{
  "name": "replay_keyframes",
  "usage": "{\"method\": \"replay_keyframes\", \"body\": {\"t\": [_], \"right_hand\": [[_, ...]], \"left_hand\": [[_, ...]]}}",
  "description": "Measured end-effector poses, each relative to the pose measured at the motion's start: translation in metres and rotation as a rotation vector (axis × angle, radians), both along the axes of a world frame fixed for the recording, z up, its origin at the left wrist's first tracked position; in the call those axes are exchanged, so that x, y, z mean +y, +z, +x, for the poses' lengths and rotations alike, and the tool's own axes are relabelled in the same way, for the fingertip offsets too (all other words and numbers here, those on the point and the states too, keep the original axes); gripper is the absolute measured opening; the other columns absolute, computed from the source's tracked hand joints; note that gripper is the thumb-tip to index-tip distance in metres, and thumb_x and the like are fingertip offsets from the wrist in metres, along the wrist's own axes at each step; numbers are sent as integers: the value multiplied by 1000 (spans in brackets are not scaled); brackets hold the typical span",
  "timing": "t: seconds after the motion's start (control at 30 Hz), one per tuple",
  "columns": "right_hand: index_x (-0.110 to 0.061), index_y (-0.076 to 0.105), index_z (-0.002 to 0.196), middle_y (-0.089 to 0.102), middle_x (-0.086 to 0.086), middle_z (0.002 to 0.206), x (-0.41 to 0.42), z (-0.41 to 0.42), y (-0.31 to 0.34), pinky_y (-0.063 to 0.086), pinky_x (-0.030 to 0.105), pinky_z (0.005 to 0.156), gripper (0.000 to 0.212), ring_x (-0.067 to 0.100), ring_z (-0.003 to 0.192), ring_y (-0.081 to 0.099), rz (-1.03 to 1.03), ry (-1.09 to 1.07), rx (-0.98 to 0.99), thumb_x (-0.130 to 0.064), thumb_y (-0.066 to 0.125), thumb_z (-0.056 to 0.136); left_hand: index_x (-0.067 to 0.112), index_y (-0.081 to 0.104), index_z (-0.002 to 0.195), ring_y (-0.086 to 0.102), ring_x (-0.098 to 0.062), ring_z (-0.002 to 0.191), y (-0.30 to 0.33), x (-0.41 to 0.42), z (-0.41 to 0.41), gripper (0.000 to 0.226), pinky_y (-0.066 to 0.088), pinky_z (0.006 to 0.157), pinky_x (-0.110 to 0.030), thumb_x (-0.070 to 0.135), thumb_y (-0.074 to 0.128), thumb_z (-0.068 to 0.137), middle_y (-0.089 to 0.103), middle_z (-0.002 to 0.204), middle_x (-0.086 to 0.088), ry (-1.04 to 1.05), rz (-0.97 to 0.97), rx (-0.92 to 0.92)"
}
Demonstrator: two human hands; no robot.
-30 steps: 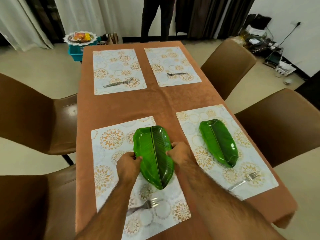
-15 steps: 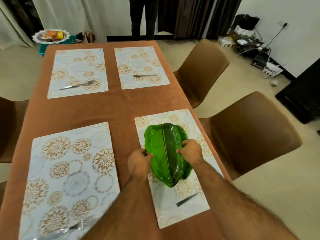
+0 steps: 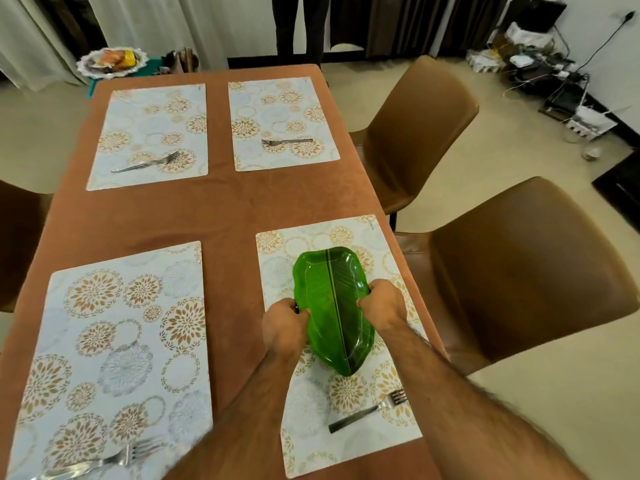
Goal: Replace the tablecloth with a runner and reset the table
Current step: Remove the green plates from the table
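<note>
Both hands hold one green leaf-shaped plate over the near right placemat. The left hand grips the plate's left edge with curled fingers, and the right hand grips the right edge in the same way. The plate is long, with a dark line down its middle, and its pointed end is directed toward the person. I cannot tell if it rests on the placemat or is a little above it.

On the same placemat, nearer to the person, lies a fork, apart from the plate, with its prongs toward the right edge of the desk.

The desk is covered with a brown tablecloth. On it lie four placemats with a pattern of gold and grey flowers. The near left placemat carries a fork at its near edge. The far left placemat has a fork lying at an angle, and the far right placemat has a fork lying across it.

At the right side of the desk stand two brown chairs, one near and one farther. Beyond the far left corner of the desk a white dish with food is visible. The legs of a standing person show behind the far end, in front of curtains. Cables and small devices lie on the floor by the right wall.
</note>
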State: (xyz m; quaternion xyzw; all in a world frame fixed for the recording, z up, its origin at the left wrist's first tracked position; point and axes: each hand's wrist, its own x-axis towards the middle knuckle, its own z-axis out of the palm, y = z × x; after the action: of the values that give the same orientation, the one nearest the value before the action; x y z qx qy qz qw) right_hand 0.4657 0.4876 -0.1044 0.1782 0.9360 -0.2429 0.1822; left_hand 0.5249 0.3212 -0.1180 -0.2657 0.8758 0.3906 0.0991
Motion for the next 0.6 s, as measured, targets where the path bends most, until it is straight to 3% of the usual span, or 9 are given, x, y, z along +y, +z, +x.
{"method": "replay_keyframes", "body": {"t": [0.07,0.13,0.37,0.47,0.6], "right_hand": [[-12,68,102,69,8,101,2,-1,-3,50,28,69,16,29,94,66,16,0,2,-15,65,86],[-12,67,98,68,7,98,4,-1,-4,45,26,66,13,28,91,65,19,2,5,-13,63,86],[-11,71,86,69,7,86,10,-5,-9,54,29,65,5,25,79,66,0,39,34,-14,70,82],[-12,70,87,69,6,85,12,-5,-9,51,28,63,7,25,80,66,-21,31,23,-14,71,81],[-9,69,89,67,8,82,14,-8,-12,43,26,59,8,27,79,66,-132,3,-38,-12,68,82]], "left_hand": [[15,73,98,58,-12,62,-1,4,0,19,38,50,-22,29,63,91,74,89,-4,-14,-8,-19],[15,73,96,62,-14,65,-2,5,0,19,45,55,-24,30,63,91,74,85,-3,-22,-12,-28],[16,74,94,66,-18,68,-3,6,-3,18,53,62,-29,30,64,90,73,80,-2,-16,21,-42],[16,73,93,67,-19,68,-4,6,-5,18,53,62,-29,32,64,90,72,80,-1,0,56,-52],[12,71,96,70,-24,71,-10,5,-8,24,60,70,-44,35,63,91,73,81,-4,54,188,-59]]}}
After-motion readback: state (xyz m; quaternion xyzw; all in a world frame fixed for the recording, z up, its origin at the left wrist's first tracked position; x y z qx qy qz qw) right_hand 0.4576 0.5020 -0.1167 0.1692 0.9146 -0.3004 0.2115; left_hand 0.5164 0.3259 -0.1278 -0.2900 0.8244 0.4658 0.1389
